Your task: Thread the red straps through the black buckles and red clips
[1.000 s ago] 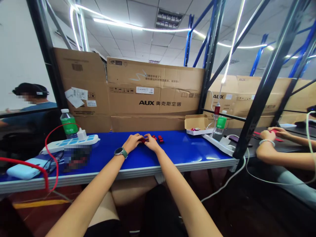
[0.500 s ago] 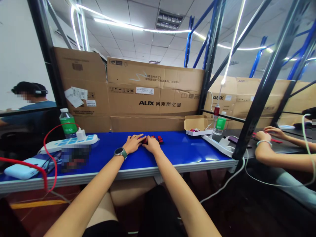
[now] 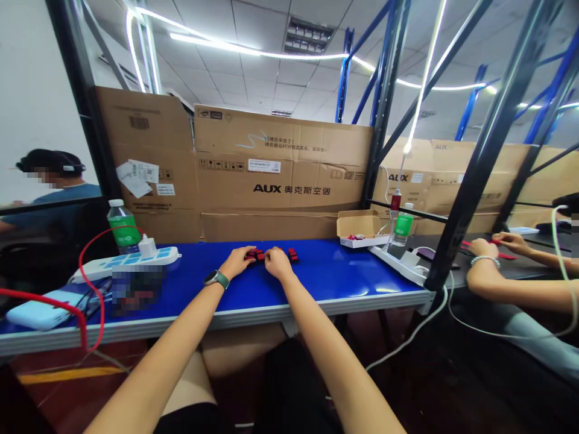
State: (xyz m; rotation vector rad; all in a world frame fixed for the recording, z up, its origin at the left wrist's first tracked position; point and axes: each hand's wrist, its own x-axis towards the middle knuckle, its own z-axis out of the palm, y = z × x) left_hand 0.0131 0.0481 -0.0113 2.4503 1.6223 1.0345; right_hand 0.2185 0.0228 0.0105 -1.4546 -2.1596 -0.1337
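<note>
Both my arms reach forward onto the blue table. My left hand, with a watch on its wrist, and my right hand rest side by side, fingers curled down onto a cluster of several small red and black parts. More of these small parts lie just right of my right hand. The fingertips are hidden among the parts, so I cannot make out exactly what each pinches.
A white power strip, a green-labelled bottle and a red cable sit at the left. A small open cardboard box and another bottle stand at the right. Large cardboard boxes wall the back. Another person's hands work at the right.
My hands have drawn slightly apart, uncovering the red parts between them. The view has barely shifted.
</note>
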